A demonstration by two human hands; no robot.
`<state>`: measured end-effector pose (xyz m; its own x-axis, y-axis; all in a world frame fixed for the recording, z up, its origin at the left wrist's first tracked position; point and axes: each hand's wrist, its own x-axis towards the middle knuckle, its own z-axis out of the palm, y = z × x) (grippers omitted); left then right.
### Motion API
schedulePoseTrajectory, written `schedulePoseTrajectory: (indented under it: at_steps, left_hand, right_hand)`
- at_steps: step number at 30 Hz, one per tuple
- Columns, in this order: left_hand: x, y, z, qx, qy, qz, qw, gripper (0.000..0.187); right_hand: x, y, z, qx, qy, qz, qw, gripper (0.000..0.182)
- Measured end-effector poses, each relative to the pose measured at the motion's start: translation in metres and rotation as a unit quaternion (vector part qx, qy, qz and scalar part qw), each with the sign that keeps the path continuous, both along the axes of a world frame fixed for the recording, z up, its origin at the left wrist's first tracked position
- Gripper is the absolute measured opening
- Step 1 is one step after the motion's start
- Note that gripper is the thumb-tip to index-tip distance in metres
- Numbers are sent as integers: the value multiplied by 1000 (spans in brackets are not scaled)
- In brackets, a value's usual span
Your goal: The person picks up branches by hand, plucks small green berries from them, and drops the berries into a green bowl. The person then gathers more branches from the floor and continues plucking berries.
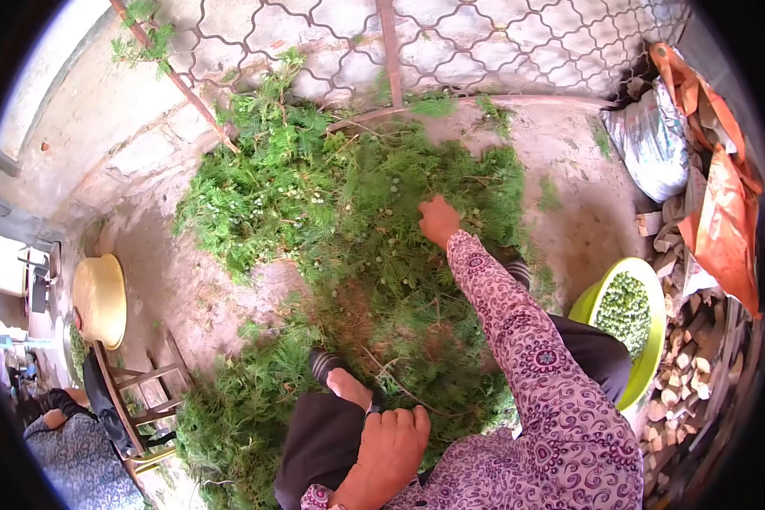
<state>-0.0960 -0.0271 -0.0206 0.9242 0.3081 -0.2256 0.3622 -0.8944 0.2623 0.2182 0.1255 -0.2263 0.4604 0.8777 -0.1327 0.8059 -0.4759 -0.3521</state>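
Observation:
Green branches with small pale cones (314, 195) are heaped over the ground in front and around the feet. My right hand (439, 221) reaches out over the heap, its fingers curled closed at the greenery; what they hold, if anything, is too small to make out. Close to my body, beside the left knee, my left hand (395, 446) is closed with its fingers bent, and its grip is hidden from view. A yellow-green basin (660, 340) full of small green cones (625, 314) stands at my right side.
A yellow basin (100, 302) stands on its side at the left, near a wooden chair (149, 395). Another person (81, 455) sits at lower left. Stacked firewood (684, 374), a white sack (652, 144) and an orange sheet (727, 221) line the right. Metal lattice (388, 51) closes the back.

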Motion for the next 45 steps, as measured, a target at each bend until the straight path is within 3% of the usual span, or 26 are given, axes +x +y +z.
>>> schedulePoseTrajectory:
  at_steps: [2, 6, 8, 9, 11, 13, 15, 16, 18, 20, 21, 22, 23, 25, 26, 28, 33, 34, 36, 40, 42, 43, 45]
  left_hand:
    - [2, 3, 2, 4, 5, -1, 1000, 30]
    - [1, 4, 3, 28, -15, -13, 999, 30]
    - [0, 3, 6, 34, -19, 1, 999, 29]
    - [1, 3, 8, 39, -24, 15, 999, 29]
    - [-1, 5, 7, 51, -42, 20, 998, 27]
    - [-1, 6, 14, 60, -61, 23, 996, 25]
    - [1, 11, 26, -11, -40, 82, 996, 34]
    - [1, 13, 35, -25, -64, 99, 993, 35]
    - [1, 19, 50, -36, -114, 103, 987, 36]
    - [-1, 26, 60, -46, -161, 107, 980, 37]
    - [-2, 31, 59, -52, -262, 114, 957, 36]
    - [-1, 34, 58, -59, -358, 120, 924, 35]
    - [1, 36, 59, -57, -359, 120, 924, 35]
    - [6, 40, 61, -211, -427, 216, 853, 37]
    - [9, 42, 61, -206, -428, 220, 852, 37]
    - [18, 46, 60, -268, -477, 244, 801, 36]
    - [43, 53, 58, -298, -461, 227, 804, 36]
    - [50, 52, 60, -353, -435, 231, 796, 35]
    - [63, 50, 68, -423, -388, 205, 793, 30]
    - [80, 51, 58, -435, -351, 208, 803, 25]
    - [86, 51, 58, -548, -388, 261, 694, 17]
    - [88, 51, 58, -547, -387, 260, 695, 17]
    - [90, 54, 59, -577, -464, 303, 599, 9]
  right_hand:
    - [-5, 0, -2, -69, -18, 11, 997, 25]
    - [-2, -15, 4, -44, 5, -5, 999, 22]
    - [12, -26, 3, 110, 1, -20, 994, 17]
    - [21, -34, 12, 113, -6, -20, 993, 17]
    - [37, -49, 38, 224, 50, 4, 973, 21]
    - [47, -61, 71, 280, 23, 11, 960, 18]
    - [46, -77, 123, 282, 186, -20, 941, 14]
    - [45, -84, 144, 284, 180, -19, 942, 14]
    - [36, -99, 187, 299, 377, -44, 875, 10]
    - [22, -121, 236, 284, 391, -24, 875, 9]
    - [16, -130, 251, 267, 410, -6, 872, 9]
    - [12, -136, 255, 308, 455, 43, 834, 11]
    - [6, -143, 261, 310, 455, 44, 834, 11]
    - [-12, -157, 282, 277, 490, 80, 823, 12]
    - [-22, -162, 289, 263, 493, 89, 824, 12]
    - [-41, -163, 290, 244, 516, 118, 813, 13]
    - [-70, -158, 283, 189, 582, 175, 771, 14]
    - [-72, -157, 282, 187, 597, 168, 762, 15]
    - [-69, -154, 279, 184, 594, 166, 765, 16]
    - [-57, -154, 280, 196, 602, 158, 758, 17]
    - [-51, -156, 274, 250, 598, 120, 752, 18]
    - [-49, -157, 273, 303, 590, 84, 744, 19]
    - [-36, -171, 274, 288, 637, 56, 713, 26]
